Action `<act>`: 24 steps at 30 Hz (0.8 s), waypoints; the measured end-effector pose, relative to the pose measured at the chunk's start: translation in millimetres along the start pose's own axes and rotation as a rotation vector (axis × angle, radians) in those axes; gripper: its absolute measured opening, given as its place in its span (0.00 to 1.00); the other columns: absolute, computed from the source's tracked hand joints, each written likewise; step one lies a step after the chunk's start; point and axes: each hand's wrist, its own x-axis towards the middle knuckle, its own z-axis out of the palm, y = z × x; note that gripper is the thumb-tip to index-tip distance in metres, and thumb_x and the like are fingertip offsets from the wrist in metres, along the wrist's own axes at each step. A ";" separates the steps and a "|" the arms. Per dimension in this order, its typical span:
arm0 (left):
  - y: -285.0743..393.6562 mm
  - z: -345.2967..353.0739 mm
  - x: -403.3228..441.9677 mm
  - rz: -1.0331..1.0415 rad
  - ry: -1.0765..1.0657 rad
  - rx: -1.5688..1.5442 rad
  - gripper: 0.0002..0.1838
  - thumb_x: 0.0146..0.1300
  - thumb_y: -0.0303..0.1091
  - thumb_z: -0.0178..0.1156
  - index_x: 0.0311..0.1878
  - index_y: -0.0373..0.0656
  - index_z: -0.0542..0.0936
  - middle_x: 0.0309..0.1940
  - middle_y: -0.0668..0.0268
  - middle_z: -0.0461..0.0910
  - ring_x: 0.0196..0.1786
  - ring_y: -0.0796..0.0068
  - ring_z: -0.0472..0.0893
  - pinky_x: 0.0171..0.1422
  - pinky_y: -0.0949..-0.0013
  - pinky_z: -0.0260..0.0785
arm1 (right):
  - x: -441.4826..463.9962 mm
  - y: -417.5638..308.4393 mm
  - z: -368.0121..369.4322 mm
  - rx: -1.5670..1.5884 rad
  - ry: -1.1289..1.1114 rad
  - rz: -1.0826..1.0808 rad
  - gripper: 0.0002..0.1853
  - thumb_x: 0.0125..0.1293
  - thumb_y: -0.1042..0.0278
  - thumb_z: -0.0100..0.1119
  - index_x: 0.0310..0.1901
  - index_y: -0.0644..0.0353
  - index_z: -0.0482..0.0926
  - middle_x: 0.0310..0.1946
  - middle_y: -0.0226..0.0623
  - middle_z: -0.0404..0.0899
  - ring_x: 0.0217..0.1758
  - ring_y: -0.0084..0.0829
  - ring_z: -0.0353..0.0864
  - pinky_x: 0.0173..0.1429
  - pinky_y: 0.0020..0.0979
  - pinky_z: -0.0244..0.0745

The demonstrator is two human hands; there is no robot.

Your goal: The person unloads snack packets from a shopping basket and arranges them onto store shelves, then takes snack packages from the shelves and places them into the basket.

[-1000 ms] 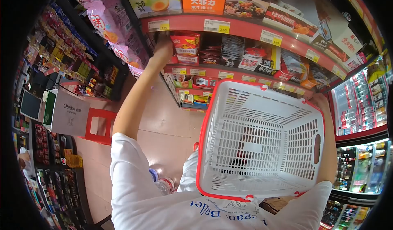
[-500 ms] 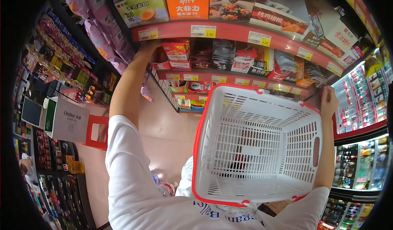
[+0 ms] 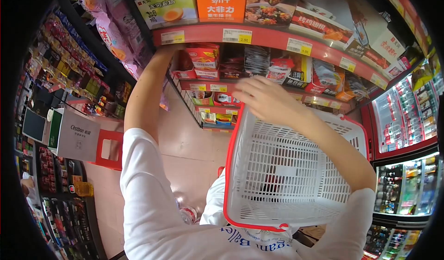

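My left hand is mostly hidden under the red shelf edge [image 3: 194,36]; only the wrist [image 3: 169,53] and forearm show. It is beside a red snack box [image 3: 201,58] on the shelf below, and its fingers are out of sight. My right hand [image 3: 263,96] is over the far left corner of a white plastic shopping basket [image 3: 286,144] with a red rim. Its fingers are stretched out towards the left, slightly blurred, with nothing visible in them. The basket is in front of my body, and my right forearm crosses above its opening.
More boxed snacks fill the shelves, among them an orange box [image 3: 221,8] and silver packets [image 3: 257,59]. Lit drink coolers [image 3: 401,116] stand on the right. On the left are a Cestbon carton [image 3: 78,134] and hanging pink bags [image 3: 111,36].
My right hand has moved left from the basket's far right corner, across to its far left corner. The basket has shifted slightly right in view. My left arm stays reaching into the shelf.
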 end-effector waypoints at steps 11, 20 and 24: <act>-8.0 -1.0 -18.8 0.153 0.101 0.070 0.32 0.49 0.24 0.63 0.61 0.38 0.69 0.57 0.47 0.71 0.62 0.46 0.70 0.64 0.57 0.65 | 104.2 14.6 95.1 0.745 0.052 0.380 0.23 0.66 0.65 0.55 0.60 0.63 0.65 0.58 0.49 0.69 0.62 0.47 0.71 0.65 0.40 0.66; -8.5 -1.0 -19.3 0.252 0.155 0.124 0.32 0.48 0.25 0.65 0.60 0.39 0.70 0.56 0.48 0.72 0.61 0.46 0.71 0.63 0.56 0.66 | 108.7 29.5 115.8 0.916 0.276 0.659 0.32 0.64 0.68 0.61 0.66 0.62 0.59 0.66 0.52 0.63 0.63 0.42 0.74 0.64 0.38 0.70; -3.5 -3.3 -22.9 0.287 0.171 0.163 0.32 0.47 0.25 0.65 0.60 0.39 0.71 0.56 0.48 0.72 0.60 0.45 0.71 0.62 0.56 0.67 | 109.0 29.0 119.8 0.985 0.281 0.727 0.32 0.63 0.70 0.61 0.66 0.62 0.59 0.65 0.53 0.64 0.61 0.42 0.77 0.63 0.37 0.70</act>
